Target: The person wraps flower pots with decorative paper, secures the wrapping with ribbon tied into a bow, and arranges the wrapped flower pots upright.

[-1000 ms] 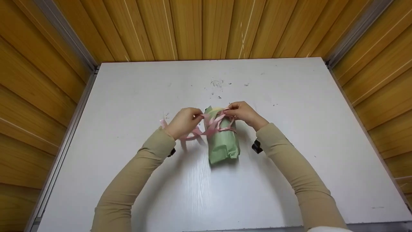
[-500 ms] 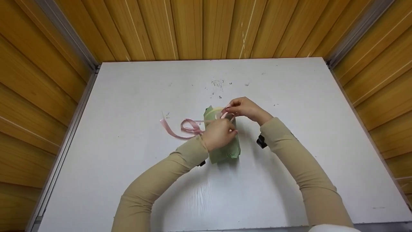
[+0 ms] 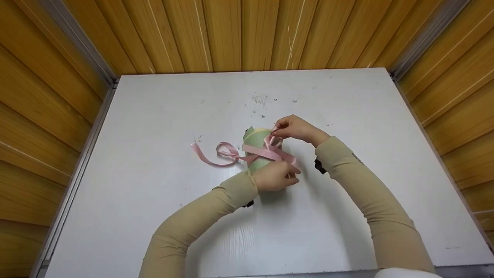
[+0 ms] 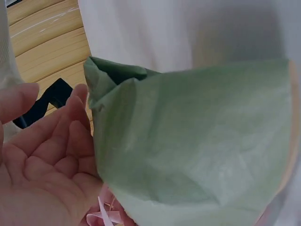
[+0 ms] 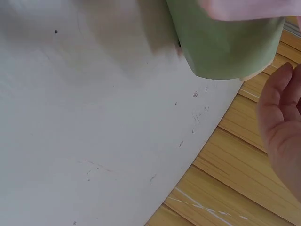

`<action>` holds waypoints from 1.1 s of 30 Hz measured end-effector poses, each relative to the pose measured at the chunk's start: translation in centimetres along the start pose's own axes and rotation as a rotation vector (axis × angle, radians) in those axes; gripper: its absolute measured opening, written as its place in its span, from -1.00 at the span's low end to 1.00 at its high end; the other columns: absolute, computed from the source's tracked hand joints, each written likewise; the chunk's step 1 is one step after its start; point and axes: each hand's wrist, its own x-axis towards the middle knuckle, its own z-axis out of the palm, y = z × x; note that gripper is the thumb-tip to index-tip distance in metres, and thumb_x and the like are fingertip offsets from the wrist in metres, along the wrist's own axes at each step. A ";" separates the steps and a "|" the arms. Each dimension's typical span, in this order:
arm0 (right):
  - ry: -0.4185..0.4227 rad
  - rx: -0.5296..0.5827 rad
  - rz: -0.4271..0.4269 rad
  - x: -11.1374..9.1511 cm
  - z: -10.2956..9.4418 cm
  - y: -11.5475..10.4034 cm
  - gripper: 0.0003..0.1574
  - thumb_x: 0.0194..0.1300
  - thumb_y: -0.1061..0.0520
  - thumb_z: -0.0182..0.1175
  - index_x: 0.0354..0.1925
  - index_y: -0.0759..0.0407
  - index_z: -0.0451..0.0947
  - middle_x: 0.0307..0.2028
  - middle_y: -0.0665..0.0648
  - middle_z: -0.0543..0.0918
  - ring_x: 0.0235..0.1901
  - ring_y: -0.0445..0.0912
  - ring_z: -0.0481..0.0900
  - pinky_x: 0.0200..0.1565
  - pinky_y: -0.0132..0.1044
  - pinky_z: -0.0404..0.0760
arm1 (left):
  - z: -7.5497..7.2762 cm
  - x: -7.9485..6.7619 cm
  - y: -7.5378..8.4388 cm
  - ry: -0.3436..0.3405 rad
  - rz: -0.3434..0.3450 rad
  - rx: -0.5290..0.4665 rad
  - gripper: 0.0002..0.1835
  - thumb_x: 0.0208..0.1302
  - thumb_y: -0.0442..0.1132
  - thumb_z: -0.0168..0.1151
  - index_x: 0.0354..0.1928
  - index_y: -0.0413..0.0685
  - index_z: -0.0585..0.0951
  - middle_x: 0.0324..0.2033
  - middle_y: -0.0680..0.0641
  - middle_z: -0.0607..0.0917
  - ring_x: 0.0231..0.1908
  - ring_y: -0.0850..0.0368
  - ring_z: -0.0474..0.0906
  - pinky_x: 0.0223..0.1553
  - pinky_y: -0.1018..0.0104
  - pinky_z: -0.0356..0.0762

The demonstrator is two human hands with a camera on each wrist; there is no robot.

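A package wrapped in green paper (image 3: 254,139) lies on the white table, with pink ribbon (image 3: 266,153) crossing it and knotted near its far end. My right hand (image 3: 299,129) pinches a piece of the ribbon at the far right corner of the package. Lower down, my left hand (image 3: 274,176) reaches across the near part of the package, partly hiding it. Its thumb and fingers are apart, close to a ribbon end at the right side. In the left wrist view the folded paper end (image 4: 117,80) stands beside that hand's loosely bent fingers.
A long ribbon tail (image 3: 208,158) with a loop trails left over the white table (image 3: 162,116). Small dark marks dot the tabletop beyond the package. Wood-patterned walls (image 3: 224,34) rise at the back and both sides.
My left hand has moved right and nearer, from the ribbon at the package's left over to its right side, leaving ribbon lying across. My right hand has drawn slightly up and away with its ribbon.
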 end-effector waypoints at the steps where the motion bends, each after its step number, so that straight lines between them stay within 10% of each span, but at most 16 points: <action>1: -0.001 0.014 -0.013 0.0 0.0 0.0 -0.90 0.26 0.21 0.21 -0.41 0.17 0.56 -0.43 -0.07 0.62 -0.36 -0.25 0.56 -0.16 -0.38 0.58 | -0.1 -0.2 0.0 0.017 0.008 -0.004 -0.74 0.34 -0.23 0.14 -0.03 -0.18 0.65 -0.34 -0.06 0.70 -0.47 0.30 0.42 -0.38 0.59 0.38; 13: 0.015 0.067 -0.107 -0.2 0.5 -0.2 -0.88 0.25 0.23 0.20 -0.43 0.08 0.60 -0.38 -0.05 0.62 -0.29 -0.18 0.54 -0.11 -0.33 0.57 | -4.3 -1.4 -4.6 0.607 -0.143 -0.304 -0.82 0.31 -0.29 0.15 -0.15 -0.27 0.57 -0.18 -0.19 0.62 -0.14 -0.04 0.53 -0.02 0.18 0.50; 25: -0.001 0.105 -0.130 -0.2 1.3 0.0 -0.86 0.27 0.24 0.19 -0.41 0.07 0.60 -0.41 -0.12 0.63 -0.32 -0.23 0.54 -0.17 -0.37 0.56 | -4.0 -0.4 -6.5 0.543 -0.229 -0.452 -0.74 0.31 -0.23 0.19 -0.04 -0.21 0.61 -0.12 -0.15 0.68 -0.07 0.06 0.56 -0.01 0.26 0.51; 33: -0.032 0.176 -0.121 -0.3 1.6 0.2 -0.88 0.29 0.19 0.18 -0.38 0.00 0.59 -0.38 -0.10 0.63 -0.33 -0.21 0.50 -0.18 -0.30 0.49 | -3.6 0.1 -6.8 0.655 -0.227 -0.487 -0.86 0.26 -0.31 0.23 -0.25 -0.26 0.67 -0.35 -0.15 0.69 -0.35 0.22 0.48 -0.31 0.51 0.42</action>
